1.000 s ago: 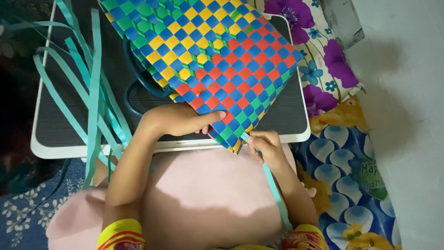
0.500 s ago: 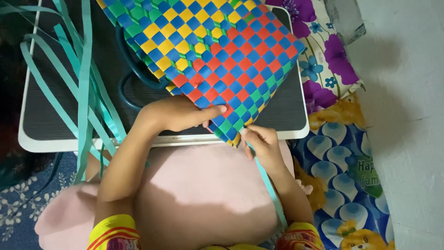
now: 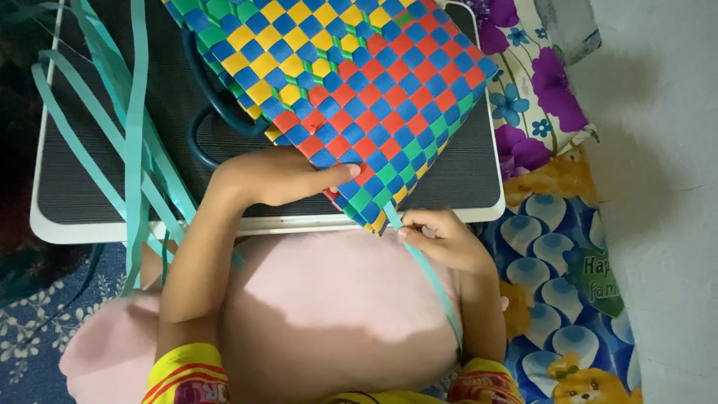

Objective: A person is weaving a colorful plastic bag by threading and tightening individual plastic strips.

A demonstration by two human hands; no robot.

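On the table: a woven basket (image 3: 351, 97) in blue, yellow, red and green checks is laid flat on the dark table (image 3: 97, 187) with the white rim, one corner hanging over the near edge toward the person.
Left hand: the left hand (image 3: 280, 176) is pressed flat on the weave near that corner, fingers stretched out and nothing clenched; the basket is being pinned down rather than grasped.
Right hand: the right hand (image 3: 441, 238) is closed in a pinch on a teal strip (image 3: 430, 273), just below the basket's corner.
Strip: it is seen emerging from the weave at the corner and trailing down across the pink cushion (image 3: 329, 314) toward the lap.
Just changed: compared with the earlier views, the basket is now seen slightly higher and further over, and the right hand has been drawn a little away from the corner, so more strip is shown between fingers and weave.
Reading of that: the strip appears to be in the middle of being pulled through and tightened; this is judged, not seen directly.
Left side: a bundle of loose teal strips (image 3: 134, 127) is draped over the table's far-left edge, untouched.
Handle: a dark handle (image 3: 206, 105) is partly hidden beneath the basket.
Underneath: a flowered cloth (image 3: 546, 172) is spread at the right.
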